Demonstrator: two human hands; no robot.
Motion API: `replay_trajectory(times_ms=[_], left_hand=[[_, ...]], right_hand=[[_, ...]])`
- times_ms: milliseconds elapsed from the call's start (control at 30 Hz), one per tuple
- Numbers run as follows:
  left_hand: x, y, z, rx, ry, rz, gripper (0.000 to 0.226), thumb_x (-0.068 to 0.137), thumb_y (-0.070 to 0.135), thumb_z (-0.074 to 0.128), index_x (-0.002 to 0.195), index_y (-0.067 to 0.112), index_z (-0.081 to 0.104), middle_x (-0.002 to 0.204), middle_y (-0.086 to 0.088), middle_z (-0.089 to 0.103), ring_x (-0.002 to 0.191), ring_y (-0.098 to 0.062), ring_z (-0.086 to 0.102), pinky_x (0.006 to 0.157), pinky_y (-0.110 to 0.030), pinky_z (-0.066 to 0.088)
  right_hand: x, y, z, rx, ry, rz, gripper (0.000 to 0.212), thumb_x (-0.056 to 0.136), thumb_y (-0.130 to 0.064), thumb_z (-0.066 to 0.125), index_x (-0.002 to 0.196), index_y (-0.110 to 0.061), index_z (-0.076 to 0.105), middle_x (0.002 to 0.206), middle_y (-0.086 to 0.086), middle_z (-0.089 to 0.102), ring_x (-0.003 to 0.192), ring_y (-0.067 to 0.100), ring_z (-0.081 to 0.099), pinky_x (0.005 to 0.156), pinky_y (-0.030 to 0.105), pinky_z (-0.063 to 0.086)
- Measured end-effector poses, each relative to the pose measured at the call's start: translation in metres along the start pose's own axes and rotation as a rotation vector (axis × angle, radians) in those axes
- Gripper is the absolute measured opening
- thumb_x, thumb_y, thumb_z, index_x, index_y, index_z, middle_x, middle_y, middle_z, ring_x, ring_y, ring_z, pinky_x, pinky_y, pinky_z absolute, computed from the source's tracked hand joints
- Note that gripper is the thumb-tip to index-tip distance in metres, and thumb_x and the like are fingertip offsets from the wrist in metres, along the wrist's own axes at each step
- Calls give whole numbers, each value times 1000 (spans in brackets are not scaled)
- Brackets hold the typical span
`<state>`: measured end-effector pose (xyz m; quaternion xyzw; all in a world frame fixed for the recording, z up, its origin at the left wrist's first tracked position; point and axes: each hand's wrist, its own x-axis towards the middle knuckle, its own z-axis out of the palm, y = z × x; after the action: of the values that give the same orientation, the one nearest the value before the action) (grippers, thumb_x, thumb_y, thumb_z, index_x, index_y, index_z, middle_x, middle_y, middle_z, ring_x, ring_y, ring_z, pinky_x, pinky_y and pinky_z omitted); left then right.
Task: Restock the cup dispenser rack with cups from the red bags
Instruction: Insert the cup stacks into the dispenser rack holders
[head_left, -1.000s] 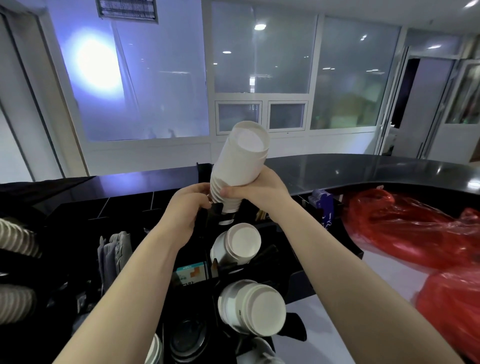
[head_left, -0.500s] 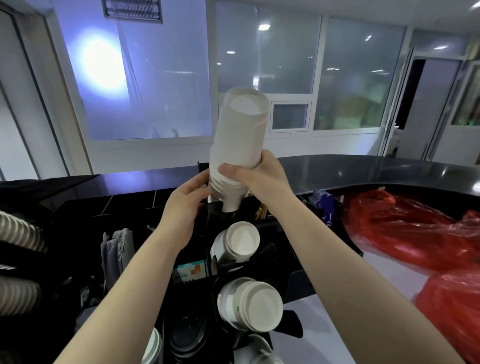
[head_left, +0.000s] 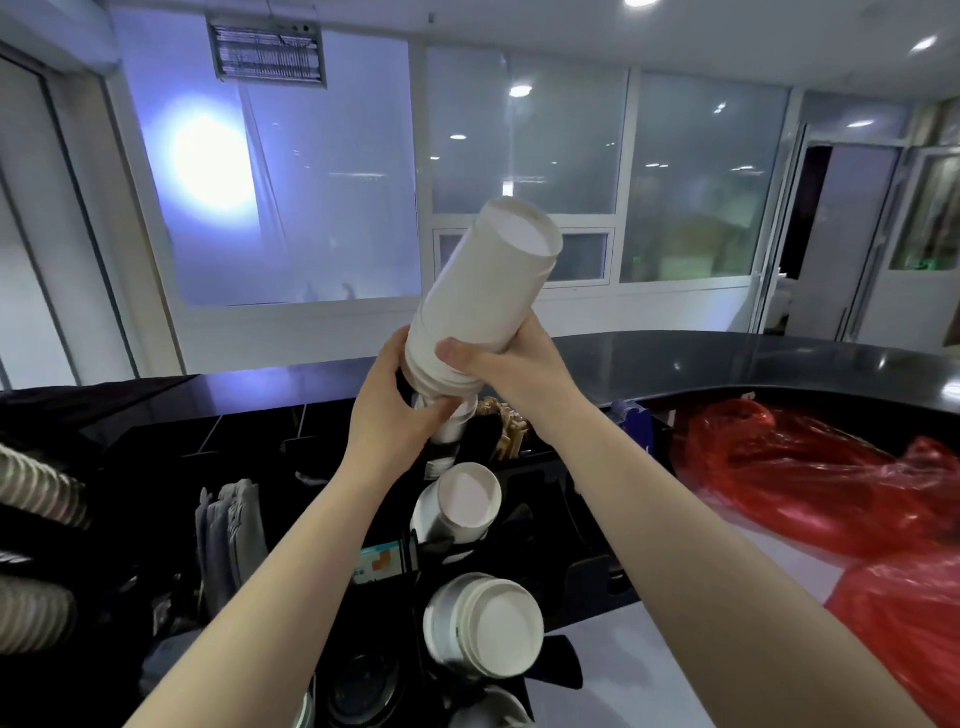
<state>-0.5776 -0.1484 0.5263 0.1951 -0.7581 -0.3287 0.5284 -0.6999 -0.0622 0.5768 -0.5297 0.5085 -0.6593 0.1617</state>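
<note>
Above the black rack (head_left: 524, 525), both hands grip a tilted stack of white cups (head_left: 483, 296): right hand (head_left: 511, 371) round its lower end, left hand (head_left: 395, 415) underneath. Red bags (head_left: 810, 488) lie right.

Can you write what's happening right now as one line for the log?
right hand: grips tall white paper cup stack | left hand: grips stack's lower end | black dispenser rack: below | red plastic bags: right

Dim, bluish room with a glaring bright spot (head_left: 210, 156) on frosted glass, ceiling downlights, and wide-angle bending at edges.
</note>
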Motion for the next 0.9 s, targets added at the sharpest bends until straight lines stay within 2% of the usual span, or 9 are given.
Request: replay_trajectory(times_ms=[133, 233, 333, 500, 633, 767, 833, 900], left_hand=[[-9, 12, -1, 40, 34, 8, 61, 56, 48, 76, 110, 53, 47, 103, 45, 56, 99, 22, 50, 72, 5, 34], [-25, 17, -3, 83, 77, 2, 63, 54, 50, 76, 110, 51, 48, 102, 49, 53, 99, 22, 49, 72, 5, 33], [-47, 25, -5, 126, 100, 14, 68, 54, 48, 78, 116, 46, 50, 103, 46, 55, 99, 21, 51, 74, 5, 34], [-98, 55, -6, 203, 122, 41, 57, 58, 40, 77, 106, 57, 51, 101, 46, 57, 97, 22, 52, 76, 5, 32], [-139, 71, -12, 245, 140, 26, 60, 61, 36, 78, 112, 57, 53, 108, 40, 59, 103, 18, 52, 80, 3, 34], [-177, 72, -26, 296, 127, -63, 76, 58, 43, 77, 129, 39, 53, 119, 23, 61, 112, 1, 56, 92, -14, 41], [-194, 76, -30, 338, 95, -92, 75, 58, 45, 77, 128, 45, 51, 119, 23, 61, 113, -2, 57, 94, -23, 43], [-209, 82, -28, 362, 60, -105, 72, 58, 46, 76, 124, 55, 48, 118, 28, 60, 111, 0, 57, 92, -20, 43]], right_hand=[[-13, -9, -6, -74, -71, -2, 40, 69, -20, 85, 96, -35, 60, 94, -16, 72, 89, -1, 67, 76, 22, 56], [-29, -17, -13, -29, -105, 9, 32, 74, -27, 82, 97, -34, 61, 89, -22, 71, 85, -5, 66, 68, 13, 52], [-50, -25, -18, 20, -82, 0, 54, 74, -25, 82, 120, -17, 53, 107, -10, 68, 93, -2, 64, 75, 18, 52], [-93, -37, -26, 146, -86, -60, 62, 76, -7, 79, 127, -9, 45, 114, -1, 62, 93, -4, 62, 76, 16, 51], [-128, -41, -31, 265, -110, -75, 58, 74, -17, 75, 124, -10, 46, 113, 0, 62, 100, 4, 62, 81, 22, 51], [-162, -41, -35, 320, -120, -55, 64, 68, -20, 76, 123, -23, 45, 115, -5, 60, 103, 4, 61, 81, 22, 51], [-173, -42, -41, 336, -121, -56, 69, 69, -19, 76, 129, -23, 43, 119, -4, 59, 107, 5, 60, 82, 22, 51], [-183, -42, -47, 365, -128, -56, 73, 72, -21, 74, 136, -20, 40, 126, -1, 57, 111, 9, 59, 85, 26, 52]])
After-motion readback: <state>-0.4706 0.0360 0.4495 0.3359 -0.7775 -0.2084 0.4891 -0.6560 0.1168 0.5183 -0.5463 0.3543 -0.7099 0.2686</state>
